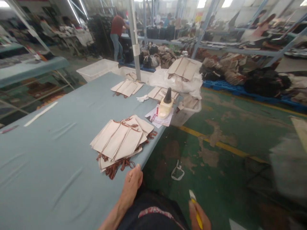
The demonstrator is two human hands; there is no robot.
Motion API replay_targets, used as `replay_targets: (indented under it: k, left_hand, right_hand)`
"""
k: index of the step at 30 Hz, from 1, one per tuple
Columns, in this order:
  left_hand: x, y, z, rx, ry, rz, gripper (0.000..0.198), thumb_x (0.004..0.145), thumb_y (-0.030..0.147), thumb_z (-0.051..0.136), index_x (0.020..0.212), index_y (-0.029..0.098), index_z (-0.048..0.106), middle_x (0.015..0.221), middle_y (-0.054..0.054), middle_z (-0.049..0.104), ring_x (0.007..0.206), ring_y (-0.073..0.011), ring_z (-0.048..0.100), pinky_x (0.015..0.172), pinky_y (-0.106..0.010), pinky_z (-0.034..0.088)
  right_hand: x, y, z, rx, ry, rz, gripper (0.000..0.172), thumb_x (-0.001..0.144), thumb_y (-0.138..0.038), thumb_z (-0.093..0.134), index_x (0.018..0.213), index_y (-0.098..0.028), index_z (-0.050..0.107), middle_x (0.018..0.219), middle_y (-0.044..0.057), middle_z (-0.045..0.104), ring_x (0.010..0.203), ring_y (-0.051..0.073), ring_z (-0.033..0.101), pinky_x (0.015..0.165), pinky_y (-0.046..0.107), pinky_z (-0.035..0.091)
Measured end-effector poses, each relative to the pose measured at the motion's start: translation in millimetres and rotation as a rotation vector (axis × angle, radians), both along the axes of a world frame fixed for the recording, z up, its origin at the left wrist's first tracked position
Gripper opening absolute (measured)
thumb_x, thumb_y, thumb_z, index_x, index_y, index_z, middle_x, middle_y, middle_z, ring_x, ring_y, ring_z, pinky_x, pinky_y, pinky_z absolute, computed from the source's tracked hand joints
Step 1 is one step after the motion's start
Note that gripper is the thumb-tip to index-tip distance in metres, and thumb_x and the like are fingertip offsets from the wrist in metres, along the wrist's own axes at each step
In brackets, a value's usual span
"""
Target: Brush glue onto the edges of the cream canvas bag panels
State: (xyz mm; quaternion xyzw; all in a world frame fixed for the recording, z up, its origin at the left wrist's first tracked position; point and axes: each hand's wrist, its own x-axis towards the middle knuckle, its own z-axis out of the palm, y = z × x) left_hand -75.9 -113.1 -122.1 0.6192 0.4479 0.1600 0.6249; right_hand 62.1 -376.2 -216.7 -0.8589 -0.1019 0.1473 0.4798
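My left hand (133, 178) is closed at the table's edge, beside the near corner of a stack of cream fabric bags (120, 137). Whether anything is inside its curled fingers is hidden. Brown trim and loops of brown strap stick out from under the stacked bags. Off the table, low over the floor, my right hand (200, 215) is wrapped round a yellow-handled cutter (197, 207) with a pale blade pointing up. The cutter's exact kind is too blurred to tell.
The blue-green covered table (59, 153) carries more cream bags (127, 87), a yellowish bottle with a dark cone on it (165, 107), papers and a red pen. A white tub (192, 110) adjoins its far corner. A white strip loop (177, 172) lies on the green floor. People work farther back.
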Motion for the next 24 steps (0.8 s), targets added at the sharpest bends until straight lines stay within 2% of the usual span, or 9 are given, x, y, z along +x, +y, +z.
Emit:
replay_targets:
  k: [3, 6, 9, 12, 16, 17, 19, 21, 24]
  left_hand:
    - [-10.5, 20.3, 32.2, 0.011, -0.117, -0.061, 0.071, 0.097, 0.090, 0.046, 0.067, 0.026, 0.046, 0.062, 0.005, 0.042, 0.058, -0.0153, 0.039, 0.059, -0.032, 0.036]
    - [-23.9, 38.1, 59.2, 0.011, -0.217, -0.136, 0.058, 0.103, 0.077, 0.056, 0.082, 0.022, 0.061, 0.072, 0.002, 0.056, 0.065, -0.0162, 0.051, 0.066, -0.031, 0.044]
    - [-35.3, 48.8, 72.7, -0.010, -0.320, -0.180, 0.049, 0.108, 0.067, 0.058, 0.092, 0.021, 0.066, 0.078, 0.000, 0.064, 0.069, -0.0158, 0.058, 0.069, -0.029, 0.049]
    - [-42.5, 55.1, 75.5, -0.080, -0.364, -0.147, 0.045, 0.107, 0.064, 0.062, 0.095, 0.021, 0.068, 0.078, 0.000, 0.068, 0.069, -0.0146, 0.061, 0.068, -0.026, 0.051]
    - [-46.9, 61.3, 76.3, -0.104, -0.379, -0.093, 0.049, 0.104, 0.067, 0.066, 0.090, 0.020, 0.070, 0.072, 0.001, 0.069, 0.065, -0.0138, 0.061, 0.065, -0.025, 0.050]
    - [-47.1, 62.6, 76.7, -0.092, -0.379, -0.089, 0.051, 0.104, 0.068, 0.065, 0.088, 0.020, 0.071, 0.071, 0.000, 0.069, 0.064, -0.0138, 0.061, 0.064, -0.025, 0.050]
    - [-46.2, 64.9, 77.4, -0.053, -0.380, -0.093, 0.056, 0.104, 0.070, 0.063, 0.082, 0.019, 0.071, 0.067, 0.000, 0.069, 0.062, -0.0136, 0.061, 0.062, -0.025, 0.049]
    - [-43.2, 67.1, 77.7, -0.001, -0.369, -0.097, 0.059, 0.105, 0.071, 0.061, 0.077, 0.019, 0.071, 0.065, 0.000, 0.069, 0.060, -0.0137, 0.061, 0.061, -0.025, 0.049]
    - [-34.5, 69.5, 78.1, 0.084, -0.339, -0.082, 0.063, 0.106, 0.071, 0.058, 0.072, 0.019, 0.069, 0.062, 0.000, 0.067, 0.059, -0.0136, 0.061, 0.062, -0.024, 0.048]
  right_hand:
    - [5.3, 21.2, 9.1, -0.035, -0.007, 0.093, 0.073, 0.089, -0.092, 0.053, 0.070, -0.023, 0.068, 0.059, 0.006, 0.065, 0.054, 0.025, 0.066, 0.055, 0.037, 0.058]
    - [7.6, 41.7, 14.1, -0.080, -0.032, 0.113, 0.071, 0.092, -0.089, 0.053, 0.082, -0.021, 0.071, 0.066, 0.007, 0.071, 0.063, 0.026, 0.071, 0.066, 0.037, 0.060]
    - [3.9, 60.6, 19.5, -0.097, -0.051, 0.124, 0.070, 0.094, -0.084, 0.052, 0.102, -0.018, 0.073, 0.083, 0.012, 0.080, 0.074, 0.028, 0.076, 0.073, 0.040, 0.062]
    - [-2.3, 80.4, 33.9, -0.090, -0.063, 0.151, 0.063, 0.098, -0.077, 0.051, 0.104, -0.018, 0.071, 0.083, 0.010, 0.078, 0.067, 0.025, 0.071, 0.067, 0.038, 0.059]
    - [-8.0, 115.0, 77.3, -0.035, -0.059, 0.242, 0.049, 0.105, -0.065, 0.054, 0.111, -0.020, 0.073, 0.067, -0.002, 0.066, 0.059, 0.019, 0.064, 0.061, 0.030, 0.055]
    - [-9.0, 125.1, 91.5, 0.003, -0.063, 0.312, 0.044, 0.106, -0.060, 0.056, 0.107, -0.020, 0.073, 0.063, -0.003, 0.062, 0.056, 0.018, 0.062, 0.059, 0.028, 0.053]
    - [-10.9, 145.6, 120.5, 0.064, -0.110, 0.405, 0.036, 0.107, -0.050, 0.060, 0.085, -0.023, 0.067, 0.057, -0.006, 0.055, 0.048, 0.013, 0.054, 0.050, 0.024, 0.046]
    - [-12.9, 165.5, 146.3, 0.173, -0.178, 0.477, 0.032, 0.102, -0.043, 0.072, 0.079, -0.024, 0.061, 0.059, -0.007, 0.055, 0.048, 0.011, 0.050, 0.049, 0.021, 0.044]
    - [-14.6, 192.3, 173.5, 0.387, -0.184, 0.567, 0.023, 0.098, -0.041, 0.079, 0.092, -0.026, 0.063, 0.073, -0.005, 0.065, 0.059, 0.011, 0.060, 0.060, 0.020, 0.053]
